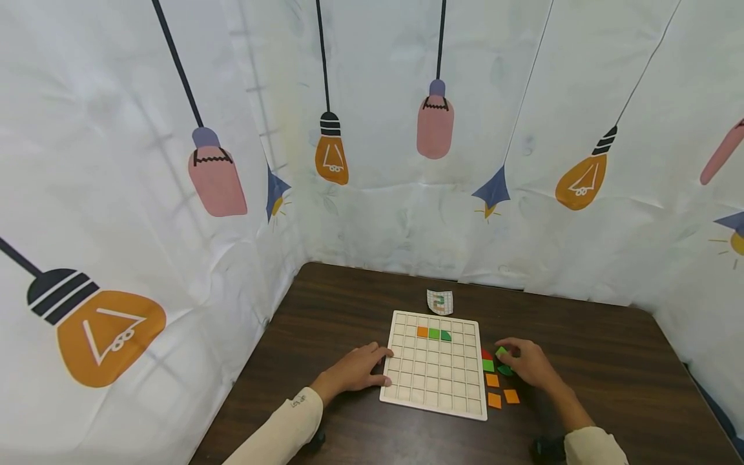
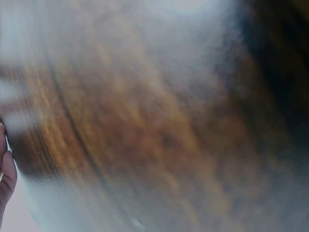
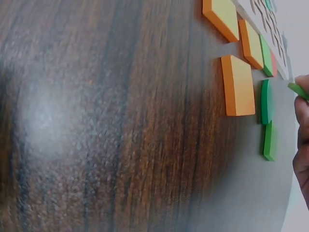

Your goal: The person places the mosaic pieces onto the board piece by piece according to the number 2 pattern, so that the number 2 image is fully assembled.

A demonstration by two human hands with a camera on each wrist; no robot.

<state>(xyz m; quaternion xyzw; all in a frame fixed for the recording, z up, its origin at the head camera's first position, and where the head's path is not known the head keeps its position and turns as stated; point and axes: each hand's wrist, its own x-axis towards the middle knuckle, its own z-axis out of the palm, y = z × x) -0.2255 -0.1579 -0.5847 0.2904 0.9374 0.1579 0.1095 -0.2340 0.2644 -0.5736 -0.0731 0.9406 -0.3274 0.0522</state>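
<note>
A white square grid board (image 1: 433, 378) lies on the table. Its upper rows hold an orange square tile (image 1: 422, 332), a light green square tile (image 1: 434, 334) and a dark green tile (image 1: 445, 336) with one rounded corner, side by side. My left hand (image 1: 363, 369) touches the board's left edge with fingers and thumb spread. To the right of the board, my right hand (image 1: 527, 361) pinches a light green tile (image 1: 501, 352) between thumb and fingers, above the table. The right wrist view shows this tile (image 3: 299, 90) edge-on, partly hidden by the fingers.
Beside the board's right edge lie a red tile (image 1: 486, 354), a green tile (image 1: 488, 365), a dark green leaf-shaped tile (image 1: 505, 371) and several orange tiles (image 1: 511, 396). A small printed pattern card (image 1: 440, 302) lies behind the board. A patterned white curtain (image 1: 378, 226) borders the brown table (image 1: 343, 310).
</note>
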